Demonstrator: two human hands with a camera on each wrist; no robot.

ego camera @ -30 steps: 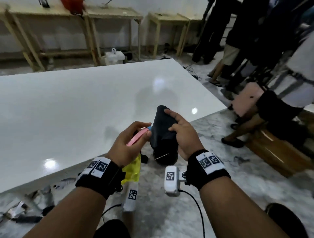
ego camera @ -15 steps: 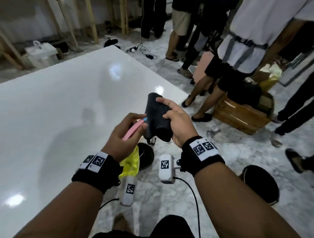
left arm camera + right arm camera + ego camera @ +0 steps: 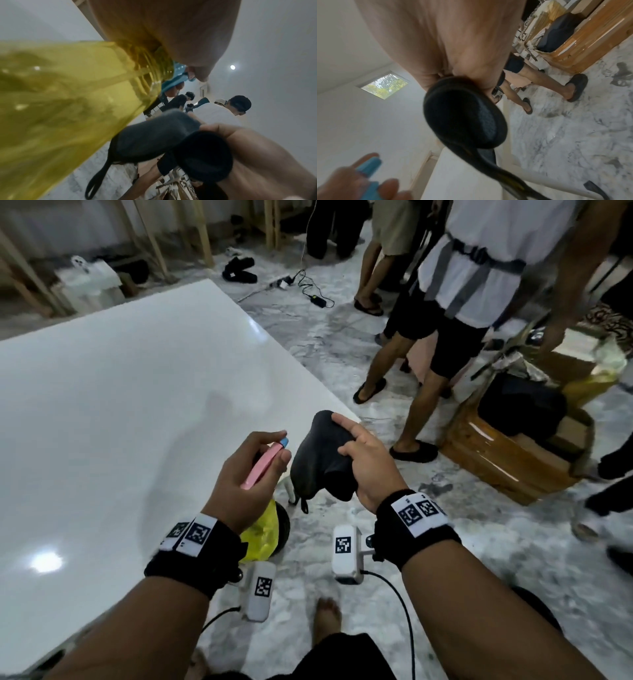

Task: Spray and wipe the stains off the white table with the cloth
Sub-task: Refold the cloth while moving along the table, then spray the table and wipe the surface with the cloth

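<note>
Fingers [image 3: 346, 428] around dark cloth [image 3: 320, 455]

Yellow spray bottle [image 3: 259, 534] with pink trigger and blue nozzle, held in air by bench [image 3: 102, 405] corner. Dark bunched cloth [image 3: 322, 457] with hanging loop, held just beside nozzle. Bench white, glossy.

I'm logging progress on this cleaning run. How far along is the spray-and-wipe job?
Both tools are picked up: the left hand grips the yellow spray bottle, the right hand holds the dark cloth, both beside the white table. No spray or wiping shows on it; both steps remain.
</note>
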